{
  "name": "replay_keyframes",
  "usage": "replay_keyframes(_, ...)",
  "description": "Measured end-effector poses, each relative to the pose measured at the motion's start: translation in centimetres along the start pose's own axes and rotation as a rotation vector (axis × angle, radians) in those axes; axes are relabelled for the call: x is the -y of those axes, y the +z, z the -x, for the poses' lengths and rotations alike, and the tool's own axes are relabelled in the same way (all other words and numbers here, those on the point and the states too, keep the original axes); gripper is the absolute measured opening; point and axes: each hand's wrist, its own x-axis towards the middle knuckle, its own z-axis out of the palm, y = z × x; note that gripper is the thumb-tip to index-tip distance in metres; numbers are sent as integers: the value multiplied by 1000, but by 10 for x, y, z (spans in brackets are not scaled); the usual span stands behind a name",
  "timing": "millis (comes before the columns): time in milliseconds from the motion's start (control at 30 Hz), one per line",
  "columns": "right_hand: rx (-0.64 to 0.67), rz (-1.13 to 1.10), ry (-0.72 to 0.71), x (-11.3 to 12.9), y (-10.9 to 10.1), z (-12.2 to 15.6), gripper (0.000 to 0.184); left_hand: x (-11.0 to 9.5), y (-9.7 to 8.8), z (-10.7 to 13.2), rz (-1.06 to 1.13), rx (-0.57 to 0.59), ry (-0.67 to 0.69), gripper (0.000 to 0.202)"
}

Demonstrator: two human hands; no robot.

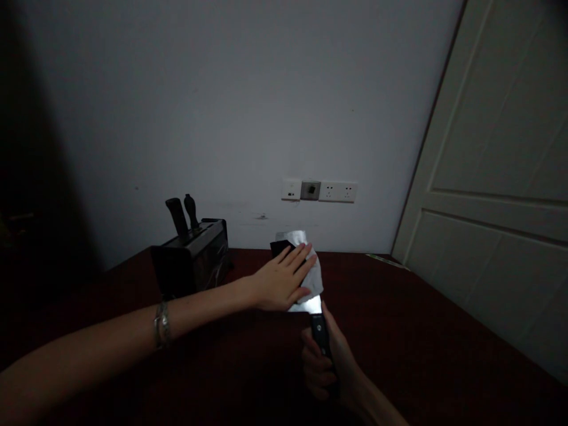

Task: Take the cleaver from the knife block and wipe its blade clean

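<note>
My right hand (326,367) is wrapped round the black handle of a broad cleaver (306,305), whose shiny blade points away from me over the dark red table (421,331). My left hand (284,278) lies flat on the blade, fingers stretched out and close together, pressing a white cloth or paper (316,278) against the steel. A bracelet sits on my left wrist. The far end of the blade (293,238) shows beyond my fingers.
A black knife block (195,257) with two dark handles sticking up stands at the left of the table. A row of wall sockets (319,190) is on the grey wall behind. A pale door (497,177) fills the right side.
</note>
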Motion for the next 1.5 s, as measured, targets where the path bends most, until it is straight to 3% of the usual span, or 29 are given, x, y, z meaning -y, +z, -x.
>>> replay_keyframes(100,26,19,1,-1,-3,0,78,-3,2,7,6,-4,54,68)
replay_keyframes(200,61,26,16,-2,-3,0,78,18,5,1,-3,-1,-44,66)
replay_keyframes(300,18,9,2,-2,0,1,77,32,6,-5,-12,-16,-159,65)
replay_keyframes(533,-17,32,-46,0,2,-1,77,2,11,8,16,-15,-161,68)
replay_keyframes(733,-20,65,-20,-4,3,-2,76,37,12,-6,38,-28,-359,70)
replay_keyframes(800,-41,63,-29,-3,3,-1,74,35,7,-6,19,-28,-338,70)
replay_keyframes(1000,-64,51,-37,-1,1,-1,77,1,3,14,-4,-23,-139,68)
replay_keyframes(1267,-49,33,-8,-4,3,-1,77,43,8,-8,19,-35,-286,68)
replay_keyframes(1500,99,21,-23,2,-1,-3,77,-5,4,7,3,-26,-12,68)
